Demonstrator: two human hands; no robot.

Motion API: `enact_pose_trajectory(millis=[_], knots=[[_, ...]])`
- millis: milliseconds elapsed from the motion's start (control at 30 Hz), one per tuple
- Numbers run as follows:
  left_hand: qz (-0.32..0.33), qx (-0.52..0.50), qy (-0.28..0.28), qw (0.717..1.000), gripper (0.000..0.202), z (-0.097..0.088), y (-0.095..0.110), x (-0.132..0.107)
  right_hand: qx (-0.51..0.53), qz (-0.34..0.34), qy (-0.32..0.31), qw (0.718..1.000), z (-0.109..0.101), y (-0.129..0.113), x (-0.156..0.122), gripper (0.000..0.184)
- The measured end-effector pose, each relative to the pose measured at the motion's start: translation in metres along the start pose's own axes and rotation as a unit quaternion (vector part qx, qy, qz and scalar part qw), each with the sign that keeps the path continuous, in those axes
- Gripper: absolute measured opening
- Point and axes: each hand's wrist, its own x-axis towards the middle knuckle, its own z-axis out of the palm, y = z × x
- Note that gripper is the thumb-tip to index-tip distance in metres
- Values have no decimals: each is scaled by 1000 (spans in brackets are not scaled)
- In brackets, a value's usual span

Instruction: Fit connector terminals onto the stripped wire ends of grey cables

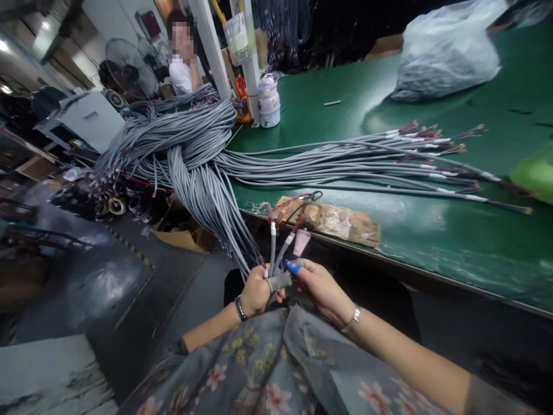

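Observation:
My left hand point(256, 293) is closed in a fist around the ends of two or three grey cables point(273, 248) that stand up from it; a grey cot covers one finger. My right hand point(319, 286) is right beside it, pinched at the cable ends, with a blue cot on a fingertip. Both hands hover over my lap, just below the table's front edge. A big bundle of grey cables point(203, 167) hangs off the green table point(432, 230) down toward my left hand. More cables with stripped coloured ends point(423, 144) lie spread across the table.
A worn cardboard piece point(341, 222) lies at the table edge. A white stacked container point(269, 102) stands by a post at the back. A filled plastic bag point(444, 55) sits far right. Another person point(184, 57) sits at the back left near a fan point(127, 69). Cardboard boxes lie on the floor.

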Motion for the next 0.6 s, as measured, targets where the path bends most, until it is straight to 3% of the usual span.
enact_pose_trajectory(millis=[200,300,433,600], knots=[[16,-97,75,992,42,-2,-4,3,116,31,51,991,-12,4,7,38],[20,-110,92,989,43,-4,-6,4,125,38,-17,991,-17,1,2,37],[10,-64,69,996,45,-4,-10,6,56,9,-144,988,-10,-4,-6,41],[18,28,7,999,45,-4,-5,3,18,3,-116,993,2,-8,0,39]])
